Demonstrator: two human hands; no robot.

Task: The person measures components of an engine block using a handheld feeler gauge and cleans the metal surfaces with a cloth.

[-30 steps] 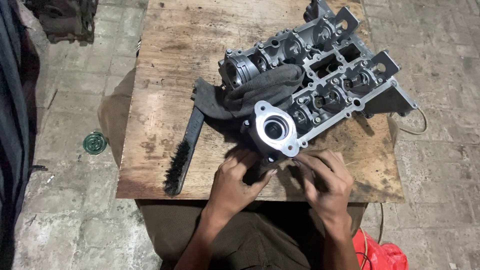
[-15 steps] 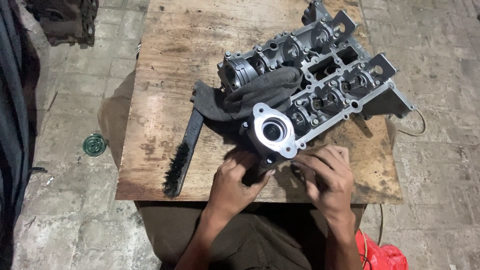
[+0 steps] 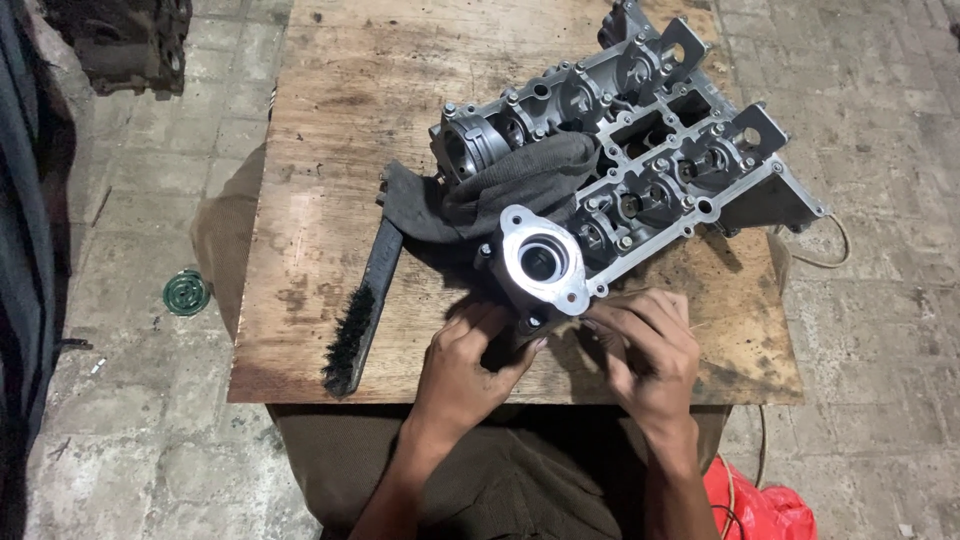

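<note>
Here, left hand (image 3: pixel 468 362) and right hand (image 3: pixel 648 350) at cylinder head (image 3: pixel 640 165), grips unclear (cloth (image 3: pixel 500 195), brush (image 3: pixel 358 310) beside).

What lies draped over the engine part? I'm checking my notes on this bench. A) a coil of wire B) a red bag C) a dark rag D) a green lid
C: a dark rag lies over the near end of the engine part, above the brush.

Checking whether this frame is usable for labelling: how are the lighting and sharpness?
Head view: dim, even light with soft shadows under the cylinder head; bright sheen on its round flange; left hand and right hand fairly sharp; left edge dark.
</note>
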